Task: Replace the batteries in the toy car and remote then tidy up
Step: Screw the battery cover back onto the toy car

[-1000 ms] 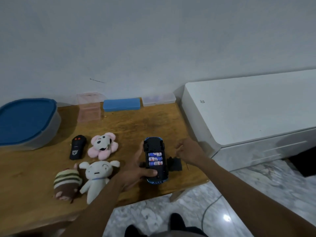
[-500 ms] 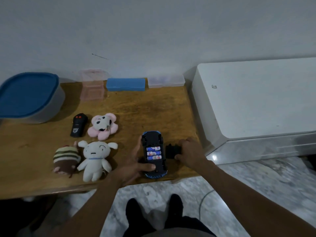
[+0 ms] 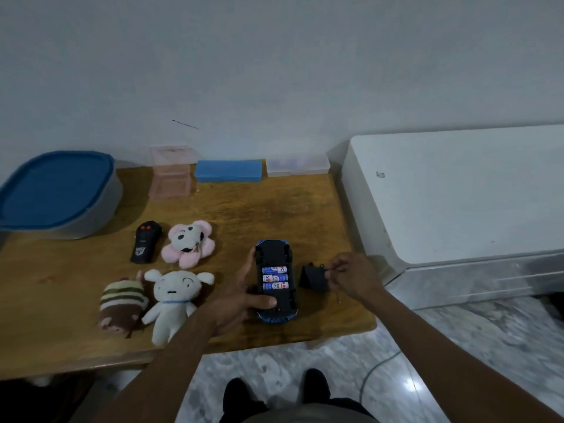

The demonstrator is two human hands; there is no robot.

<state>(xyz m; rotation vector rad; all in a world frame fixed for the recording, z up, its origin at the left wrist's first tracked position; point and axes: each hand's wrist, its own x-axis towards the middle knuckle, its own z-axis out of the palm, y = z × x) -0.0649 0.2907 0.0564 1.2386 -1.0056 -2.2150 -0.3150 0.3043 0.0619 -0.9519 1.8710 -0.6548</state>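
Right hand (image 3: 351,277) has lifted off the black battery cover (image 3: 312,277), now pinching its edge with fingertips just right of the toy car (image 3: 276,282). Left hand (image 3: 241,296) grips the upturned car, batteries (image 3: 275,277) exposed; remote (image 3: 146,246) well left on the table (image 3: 274,209).

The blue-lidded tub (image 3: 55,193) is cut off by the left edge.

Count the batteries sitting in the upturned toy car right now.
3. They lie stacked side by side in the open bay of the toy car: far one, middle one, near one. The left hand may hide others.
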